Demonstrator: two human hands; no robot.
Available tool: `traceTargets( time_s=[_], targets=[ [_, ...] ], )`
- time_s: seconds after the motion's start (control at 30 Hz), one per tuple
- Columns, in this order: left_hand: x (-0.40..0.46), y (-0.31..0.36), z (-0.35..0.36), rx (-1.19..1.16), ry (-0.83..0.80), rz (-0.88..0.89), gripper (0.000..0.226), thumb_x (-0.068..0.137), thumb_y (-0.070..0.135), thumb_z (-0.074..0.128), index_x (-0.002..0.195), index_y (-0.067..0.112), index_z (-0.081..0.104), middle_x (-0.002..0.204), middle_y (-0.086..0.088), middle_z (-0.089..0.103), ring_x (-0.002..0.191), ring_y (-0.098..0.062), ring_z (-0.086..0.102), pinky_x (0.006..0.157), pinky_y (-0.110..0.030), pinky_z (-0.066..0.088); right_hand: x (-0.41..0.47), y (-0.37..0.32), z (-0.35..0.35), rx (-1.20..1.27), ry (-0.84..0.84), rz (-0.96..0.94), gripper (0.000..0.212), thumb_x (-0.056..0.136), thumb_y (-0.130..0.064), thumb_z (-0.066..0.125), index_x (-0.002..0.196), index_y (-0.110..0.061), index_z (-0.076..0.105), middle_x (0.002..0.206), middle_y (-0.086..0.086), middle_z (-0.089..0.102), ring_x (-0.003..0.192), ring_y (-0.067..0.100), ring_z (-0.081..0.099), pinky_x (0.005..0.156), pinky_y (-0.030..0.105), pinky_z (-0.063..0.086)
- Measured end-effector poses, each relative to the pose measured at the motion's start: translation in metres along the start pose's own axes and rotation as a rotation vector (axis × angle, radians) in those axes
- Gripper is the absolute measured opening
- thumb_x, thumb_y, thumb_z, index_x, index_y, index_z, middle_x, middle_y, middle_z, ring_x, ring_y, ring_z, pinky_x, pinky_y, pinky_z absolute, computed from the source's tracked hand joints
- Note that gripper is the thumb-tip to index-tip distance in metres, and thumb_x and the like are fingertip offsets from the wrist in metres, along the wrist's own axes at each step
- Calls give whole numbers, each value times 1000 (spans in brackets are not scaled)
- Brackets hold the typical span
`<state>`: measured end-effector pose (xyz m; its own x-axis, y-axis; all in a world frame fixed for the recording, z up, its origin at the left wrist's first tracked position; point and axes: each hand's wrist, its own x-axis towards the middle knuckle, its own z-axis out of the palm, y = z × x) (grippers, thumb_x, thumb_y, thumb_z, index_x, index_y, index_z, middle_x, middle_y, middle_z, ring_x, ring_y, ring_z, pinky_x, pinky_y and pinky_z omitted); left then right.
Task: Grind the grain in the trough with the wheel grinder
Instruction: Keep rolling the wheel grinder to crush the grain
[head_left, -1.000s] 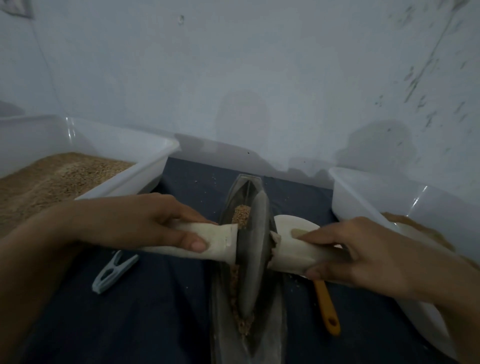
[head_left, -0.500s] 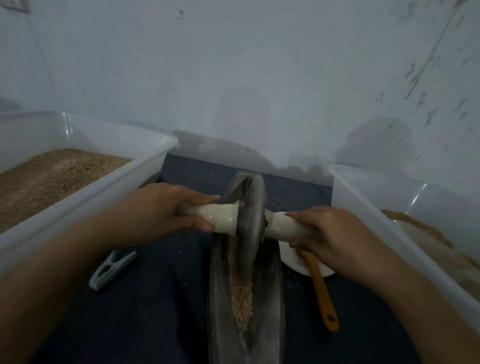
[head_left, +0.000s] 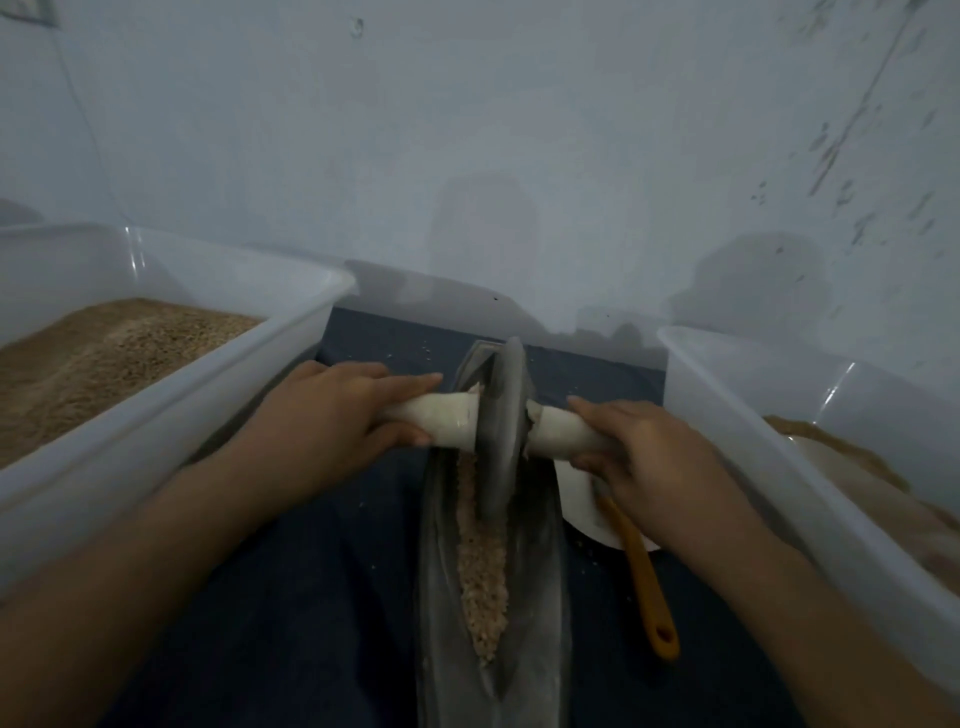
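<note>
Clear plastic bin (head_left: 171, 415) on the left w/ tan whole grain (head_left: 104, 348) heaped inside; a second clear bin (head_left: 779, 441) on the right w/ brownish, finer-looking stuff (head_left: 852, 457), can't tell exactly what. Btwn them, on a dark blue cloth (head_left: 311, 597), sits the long grey trough (head_left: 540, 597), narrow end toward the wall, w/ a strip of pale crushed grain (head_left: 483, 566) along its groove. Wheel grinder (head_left: 498, 431) stands upright on edge in the trough's far half, disc in the groove, white axle handles sticking out left & right. Left hand (head_left: 332, 415) wraps the left handle (head_left: 447, 421), fingers curled over the top, thumb underneath, index stretched toward the disc. Right hand (head_left: 644, 452) grips the right handle (head_left: 561, 431) the same way, fingers curled round it. Both forearms reach in from the near corners, wrists about level. Most of the grain strip lies nearer the person than the disc, below both grips. White dish (head_left: 582, 504) just right of the trough, partly under the right hand; an orange-handled tool (head_left: 644, 577) lies across it and onto the cloth.
</note>
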<state>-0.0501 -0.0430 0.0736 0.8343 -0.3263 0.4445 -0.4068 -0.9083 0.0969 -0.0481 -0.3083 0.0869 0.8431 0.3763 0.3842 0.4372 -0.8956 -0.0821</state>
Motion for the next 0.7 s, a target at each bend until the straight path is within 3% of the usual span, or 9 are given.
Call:
traceTargets(
  time_s=[0.07,0.13,0.23,0.33,0.43,0.57,0.63,0.7],
  targets=[
    [1,0,7,57,93,30,62,82,59,43,141,41,32,111,9,58,104,-12,54,77,-24,29,1,0,6,-46,45,-17,53,93,-31,53,142,-26,35,133,-6,51,118,12,41,89,17,27],
    [2,-3,5,1,55,58,63,78,61,42,138,44,33,103,13,57,101,-10,55,76,-23,30,0,0,4,-52,8,-37,52,92,-32,54,140,-26,38,130,-7,53,115,11,42,86,18,28],
    [-2,-5,-16,-254,-175,23,58,65,76,45,121,64,34,101,29,55,96,7,53,77,-13,36,-4,3,-14,-22,-117,-86,44,85,-36,62,128,-32,53,111,-10,60,100,5,49,75,19,32],
    [-8,-6,-35,-478,-400,87,41,67,81,46,107,75,43,94,36,64,87,14,58,72,-4,39,-13,5,-39,86,-270,-148,34,79,-42,68,112,-39,63,102,-11,67,89,1,57,76,21,45],
    [-10,-6,-42,-570,-481,125,40,70,75,51,110,73,42,98,40,61,91,15,58,76,-1,38,-20,5,-51,186,-367,-170,38,74,-53,64,109,-55,49,101,-16,66,90,0,58,78,24,46],
    [-6,0,-32,-415,-355,15,48,54,78,44,102,72,42,99,38,57,91,17,52,76,-8,40,-13,4,-32,93,-225,-106,34,84,-39,63,118,-34,60,98,-13,62,83,-1,53,70,14,40],
    [-2,3,-19,-228,-203,-11,58,59,75,39,117,67,33,107,30,53,95,10,51,79,-15,38,-7,1,-15,50,-121,-61,45,89,-37,56,133,-31,47,116,-11,57,95,-1,47,75,15,32],
    [0,3,-3,7,-33,-10,61,77,66,39,136,51,29,116,16,55,105,-4,52,81,-21,33,-2,-1,1,-56,-17,-39,53,94,-38,47,144,-26,31,134,-7,47,116,7,40,87,16,25]
  ],
)
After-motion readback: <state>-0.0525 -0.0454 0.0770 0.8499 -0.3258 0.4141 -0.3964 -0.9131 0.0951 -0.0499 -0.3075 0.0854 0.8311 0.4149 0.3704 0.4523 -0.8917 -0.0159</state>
